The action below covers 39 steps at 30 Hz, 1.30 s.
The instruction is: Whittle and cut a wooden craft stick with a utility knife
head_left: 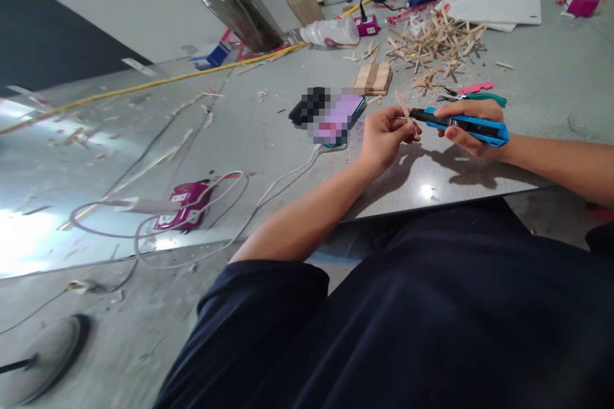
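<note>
Between the fingers of my left hand (384,134) is a thin wooden craft stick (403,105), tilted with its upper end pointing away from me. My right hand (480,131) is closed around a blue utility knife (467,124), whose black front end points left and meets the stick. Whether the blade touches or cuts the wood is too small to tell. Just behind my right hand lie pliers with teal handles (494,99) and a pink-handled tool (476,87). A bundle of flat craft sticks (374,78) lies beyond my left hand.
A pile of wooden pieces (436,41) covers the back right of the grey table (268,160). Left of my hands are a phone (352,105) on a cable and a black object (307,105). A purple power adapter (187,204), a large bottle (240,6) and a plastic bottle (330,32) stand or lie farther off.
</note>
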Motion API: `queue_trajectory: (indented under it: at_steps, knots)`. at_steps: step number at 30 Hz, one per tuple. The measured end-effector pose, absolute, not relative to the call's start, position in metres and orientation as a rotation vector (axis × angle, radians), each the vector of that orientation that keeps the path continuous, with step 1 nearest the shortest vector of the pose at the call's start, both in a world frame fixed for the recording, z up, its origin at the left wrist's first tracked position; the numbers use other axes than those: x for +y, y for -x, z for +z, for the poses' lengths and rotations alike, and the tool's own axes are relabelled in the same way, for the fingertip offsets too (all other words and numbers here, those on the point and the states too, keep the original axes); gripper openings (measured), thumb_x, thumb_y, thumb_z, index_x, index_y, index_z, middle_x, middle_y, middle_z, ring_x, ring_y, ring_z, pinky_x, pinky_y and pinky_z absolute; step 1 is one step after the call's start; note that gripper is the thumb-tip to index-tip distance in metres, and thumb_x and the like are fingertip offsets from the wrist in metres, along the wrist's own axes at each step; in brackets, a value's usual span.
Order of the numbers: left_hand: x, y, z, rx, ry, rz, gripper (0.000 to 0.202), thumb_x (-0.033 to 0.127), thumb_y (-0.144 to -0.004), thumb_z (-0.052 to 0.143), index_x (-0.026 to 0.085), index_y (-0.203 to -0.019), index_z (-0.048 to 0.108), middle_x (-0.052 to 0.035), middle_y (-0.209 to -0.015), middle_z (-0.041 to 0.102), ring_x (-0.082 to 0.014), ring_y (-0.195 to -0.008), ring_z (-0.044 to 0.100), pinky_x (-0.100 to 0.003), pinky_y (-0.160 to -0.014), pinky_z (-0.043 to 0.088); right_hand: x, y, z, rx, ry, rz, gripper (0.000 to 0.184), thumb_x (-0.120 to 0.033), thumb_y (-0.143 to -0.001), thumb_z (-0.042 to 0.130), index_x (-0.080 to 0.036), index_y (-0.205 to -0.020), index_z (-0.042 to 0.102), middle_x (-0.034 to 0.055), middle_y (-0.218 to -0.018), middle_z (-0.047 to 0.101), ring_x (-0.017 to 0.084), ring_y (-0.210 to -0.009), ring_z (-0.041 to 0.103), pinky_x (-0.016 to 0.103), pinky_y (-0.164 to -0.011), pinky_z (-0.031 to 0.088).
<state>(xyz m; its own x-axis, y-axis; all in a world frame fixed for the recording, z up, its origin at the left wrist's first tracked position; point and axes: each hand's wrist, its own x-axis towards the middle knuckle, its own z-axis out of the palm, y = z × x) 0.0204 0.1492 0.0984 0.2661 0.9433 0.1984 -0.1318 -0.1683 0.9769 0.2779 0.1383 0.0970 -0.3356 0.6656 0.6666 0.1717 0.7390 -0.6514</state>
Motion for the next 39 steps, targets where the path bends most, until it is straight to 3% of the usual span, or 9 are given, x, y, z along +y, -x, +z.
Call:
queue_trajectory:
  at_steps: [6,13,24,31,39]
  knots:
    - [0.147,-0.022,0.102,0.908,-1.355,1.143,0.014,0.005,-0.09,0.078,0.017,-0.096,0.075,-0.002,-0.079,0.083,-0.0117,-0.065,0.075,-0.025,-0.065,0.058,0.134,-0.276,0.1,-1.79,0.698,0.766,0.035,-0.071,-0.102,0.086,-0.041,-0.12,0.091,0.0029,-0.097,0.088,0.028,-0.078,0.082,0.049,-0.078,0.069]
    - [0.143,-0.024,0.106,0.936,-1.35,1.135,0.019,-0.001,-0.09,0.073,0.016,-0.082,0.075,-0.0028,-0.077,0.084,-0.0096,-0.063,0.074,-0.021,-0.063,0.058,0.133,-0.273,0.104,-1.754,0.714,0.81,0.045,-0.073,-0.102,0.084,-0.032,-0.118,0.09,0.0029,-0.089,0.087,0.024,-0.076,0.083,0.042,-0.073,0.071]
    - [0.142,-0.027,0.11,0.959,-1.313,1.134,0.023,-0.005,-0.085,0.068,0.015,-0.079,0.076,-0.0016,-0.071,0.081,-0.009,-0.059,0.071,-0.02,-0.06,0.054,0.137,-0.27,0.099,-1.662,0.695,0.942,0.047,-0.073,-0.101,0.088,-0.029,-0.118,0.087,0.0033,-0.087,0.087,0.022,-0.074,0.083,0.038,-0.071,0.073]
    - [0.143,-0.029,0.109,0.977,-1.233,1.117,0.019,-0.001,-0.086,0.07,0.016,-0.08,0.076,-0.0016,-0.072,0.082,-0.009,-0.058,0.07,-0.021,-0.059,0.054,0.14,-0.269,0.097,-1.635,0.738,0.938,0.053,-0.08,-0.095,0.089,-0.032,-0.117,0.087,0.0011,-0.085,0.086,0.024,-0.071,0.084,0.041,-0.067,0.072]
    - [0.145,-0.03,0.106,0.96,-1.187,1.105,0.016,0.002,-0.084,0.073,0.016,-0.078,0.076,-0.0021,-0.072,0.081,-0.0103,-0.06,0.071,-0.023,-0.063,0.058,0.138,-0.268,0.1,-1.542,0.781,1.019,0.047,-0.072,-0.096,0.092,-0.029,-0.114,0.086,0.001,-0.085,0.088,0.022,-0.074,0.086,0.036,-0.07,0.073]
